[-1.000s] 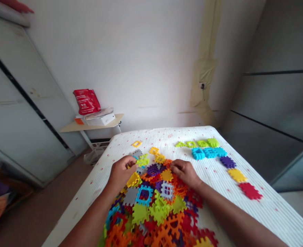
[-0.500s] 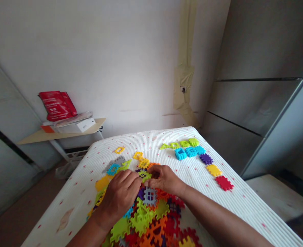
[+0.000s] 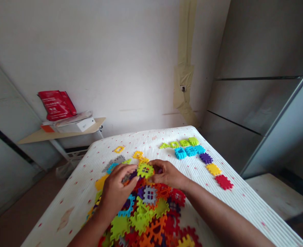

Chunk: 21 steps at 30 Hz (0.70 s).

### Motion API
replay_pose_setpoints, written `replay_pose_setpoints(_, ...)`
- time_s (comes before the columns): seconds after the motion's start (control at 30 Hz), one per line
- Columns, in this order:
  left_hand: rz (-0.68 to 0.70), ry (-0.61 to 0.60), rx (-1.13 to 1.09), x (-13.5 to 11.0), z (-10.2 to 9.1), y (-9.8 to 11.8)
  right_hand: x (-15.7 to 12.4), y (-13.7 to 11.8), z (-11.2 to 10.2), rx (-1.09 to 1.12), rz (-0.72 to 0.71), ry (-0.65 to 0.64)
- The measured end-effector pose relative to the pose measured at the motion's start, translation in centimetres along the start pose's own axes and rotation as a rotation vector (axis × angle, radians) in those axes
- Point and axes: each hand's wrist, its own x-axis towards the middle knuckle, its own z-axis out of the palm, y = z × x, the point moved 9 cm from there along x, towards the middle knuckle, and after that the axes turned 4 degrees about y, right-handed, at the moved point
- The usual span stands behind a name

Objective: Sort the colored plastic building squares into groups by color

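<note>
My right hand (image 3: 167, 174) pinches a lime-green window-cut building tile (image 3: 145, 170) by its right edge, above the pile. My left hand (image 3: 119, 185) is just left of this tile, thumb and forefinger apart, with no piece seen in its grasp. Below the hands spreads a heap of notched plastic tiles, among them a grey window tile (image 3: 149, 195), a blue tile (image 3: 128, 207), a lime triangle-cut tile (image 3: 142, 214) and an orange tile (image 3: 156, 230). My hands and forearms hide part of the heap.
Lime tiles (image 3: 184, 143), blue tiles (image 3: 191, 151), a purple tile (image 3: 206, 158), a yellow tile (image 3: 213, 169) and a red tile (image 3: 223, 182) lie in rows at right on the white cloth (image 3: 71, 192). A side table (image 3: 35, 136) holds a red bag (image 3: 56, 105). A grey fridge (image 3: 244, 99) stands right.
The lime-green window tile has risen slightly and tilted towards me in my right hand. My left hand has opened and drawn away from it a little to the left.
</note>
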Motion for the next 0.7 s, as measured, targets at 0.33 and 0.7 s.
replay_pose_setpoints(0.33,-0.703,-0.226,-0.585,-2.1,4.6,-5.0,-0.7,-1.9,0.0,-0.196,-0.286,-0.087)
replay_pose_setpoints(0.7,-0.705,-0.199,-0.519,-2.7,5.3,-5.1,-2.3,-5.0,2.3,-0.875,-0.447,0.043)
